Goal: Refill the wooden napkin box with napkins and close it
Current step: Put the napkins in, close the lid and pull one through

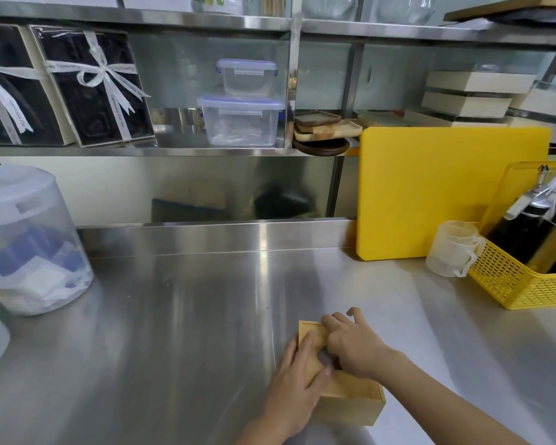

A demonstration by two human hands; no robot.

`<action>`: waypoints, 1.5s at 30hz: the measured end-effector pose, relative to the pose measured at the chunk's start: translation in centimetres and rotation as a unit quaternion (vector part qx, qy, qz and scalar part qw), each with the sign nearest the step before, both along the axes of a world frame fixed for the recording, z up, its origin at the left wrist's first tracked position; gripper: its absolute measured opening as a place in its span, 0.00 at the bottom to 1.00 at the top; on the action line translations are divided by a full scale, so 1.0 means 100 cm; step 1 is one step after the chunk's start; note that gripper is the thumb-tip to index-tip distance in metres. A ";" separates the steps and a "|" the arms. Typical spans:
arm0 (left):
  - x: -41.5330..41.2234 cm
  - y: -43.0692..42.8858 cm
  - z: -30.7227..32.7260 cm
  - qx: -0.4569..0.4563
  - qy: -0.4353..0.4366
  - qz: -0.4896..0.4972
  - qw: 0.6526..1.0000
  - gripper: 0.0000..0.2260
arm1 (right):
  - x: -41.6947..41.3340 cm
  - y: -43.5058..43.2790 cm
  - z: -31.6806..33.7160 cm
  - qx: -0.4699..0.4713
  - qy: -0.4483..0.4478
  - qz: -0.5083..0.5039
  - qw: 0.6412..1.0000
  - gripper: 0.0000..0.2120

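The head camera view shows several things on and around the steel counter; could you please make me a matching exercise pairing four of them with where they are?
Things:
1. wooden napkin box
2. yellow cutting board
3. clear lidded containers
4. measuring cups

Places:
A. stacked on the shelf
B. under both hands, near counter edge
C. beside the yellow basket
D. upright against the back wall

Pairs: 1-B, 2-D, 3-A, 4-C
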State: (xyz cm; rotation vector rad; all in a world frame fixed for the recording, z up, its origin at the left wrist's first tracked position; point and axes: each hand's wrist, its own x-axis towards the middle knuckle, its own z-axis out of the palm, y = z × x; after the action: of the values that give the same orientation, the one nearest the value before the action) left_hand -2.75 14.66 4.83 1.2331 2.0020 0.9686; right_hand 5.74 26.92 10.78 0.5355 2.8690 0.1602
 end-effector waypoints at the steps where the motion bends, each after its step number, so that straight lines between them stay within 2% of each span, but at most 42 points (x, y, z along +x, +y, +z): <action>1: 0.000 0.000 0.000 0.000 0.003 -0.002 1.000 0.28 | 0.001 0.002 -0.001 0.001 0.006 0.008 1.000 0.12; 8: 0.001 -0.003 -0.001 -0.011 0.022 -0.009 1.000 0.27 | 0.015 0.008 -0.006 0.016 0.049 0.054 0.997 0.12; 10: 0.001 -0.003 -0.001 -0.003 0.017 -0.009 1.000 0.27 | 0.018 0.007 -0.002 0.010 0.064 0.068 0.996 0.09; 21: 0.003 -0.003 0.000 0.010 0.007 0.006 1.000 0.26 | 0.045 0.008 0.003 -0.094 0.144 0.074 0.982 0.11; 25: 0.004 -0.003 0.001 0.015 -0.002 0.009 1.000 0.26 | 0.045 0.005 0.006 -0.173 0.167 0.006 0.971 0.08; 29: 0.005 -0.004 0.002 0.019 -0.007 0.005 1.000 0.26 | 0.040 0.005 0.010 -0.256 0.193 -0.102 0.942 0.03; 33: 0.004 -0.004 0.002 0.020 -0.017 0.003 1.000 0.26 | 0.031 0.007 0.012 -0.298 0.210 -0.154 0.918 0.02; 35: 0.003 -0.004 0.002 0.013 -0.018 0.001 1.000 0.26 | 0.032 0.006 0.013 -0.313 0.209 -0.147 0.915 0.02; 38: 0.001 -0.003 0.003 -0.002 0.002 -0.001 1.000 0.28 | 0.040 0.001 0.014 -0.347 0.205 -0.105 0.909 0.09; 41: -0.002 -0.002 0.006 0.024 0.053 -0.005 0.998 0.30 | 0.050 -0.001 0.012 -0.303 0.218 -0.040 0.927 0.02; 45: -0.010 0.000 0.013 0.082 0.153 -0.076 0.982 0.29 | 0.061 -0.004 0.006 -0.251 0.218 0.017 0.943 0.03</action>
State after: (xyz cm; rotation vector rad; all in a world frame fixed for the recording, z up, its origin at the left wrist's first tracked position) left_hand -3.77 14.65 6.16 1.6894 2.0481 0.9287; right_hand 11.84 26.54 11.41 0.4587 3.1494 -0.7591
